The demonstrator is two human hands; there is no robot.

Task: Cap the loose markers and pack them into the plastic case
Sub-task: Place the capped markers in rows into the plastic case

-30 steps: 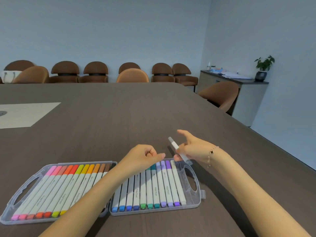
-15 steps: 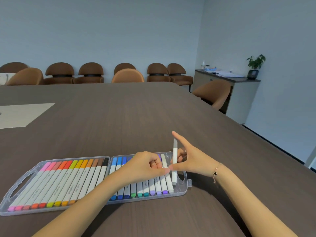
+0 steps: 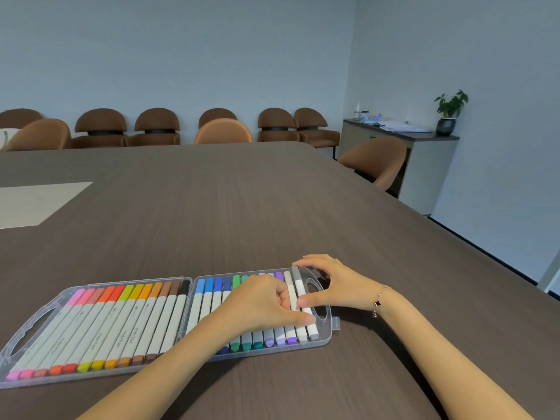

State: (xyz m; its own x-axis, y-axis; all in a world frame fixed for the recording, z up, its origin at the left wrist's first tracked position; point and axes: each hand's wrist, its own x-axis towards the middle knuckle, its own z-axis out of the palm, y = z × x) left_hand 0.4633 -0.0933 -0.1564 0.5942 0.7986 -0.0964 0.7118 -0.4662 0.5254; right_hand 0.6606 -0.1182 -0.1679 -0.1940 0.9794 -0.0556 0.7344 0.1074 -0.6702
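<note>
Head view looks down across a large dark wood-grain table [image 3: 242, 207] that fills the middle and lower frame, with a pale rectangular inset [image 3: 33, 203] at the left edge. Behind it, along a pale blue wall across the upper frame, stands a row of brown chairs [image 3: 157, 127]; another chair [image 3: 375, 159] sits at the table's right side. At upper right a low cabinet [image 3: 424, 165] carries papers and a small potted plant [image 3: 450, 112].

Low in the frame, an open clear plastic case [image 3: 328, 328] lies flat on the table, both halves filled with white-barrelled markers: pinks through browns and black in the left half, blues, greens and purples in the right. A grey-capped marker [image 3: 300, 286] lies at the right end of the right-hand row, just beside the case's handle cut-out.

Both forearms come up from the bottom edge. The left hand [image 3: 263, 301] lies over the middle of the right half, hiding several markers, fingers curled under and thumb stretched out onto the last barrels. The right hand [image 3: 336, 286], a bracelet [image 3: 378, 301] on its wrist, arches over the handle cut-out, with its thumb on the grey-capped marker's barrel and its fingers curved down near the cap end, clamping it.
</note>
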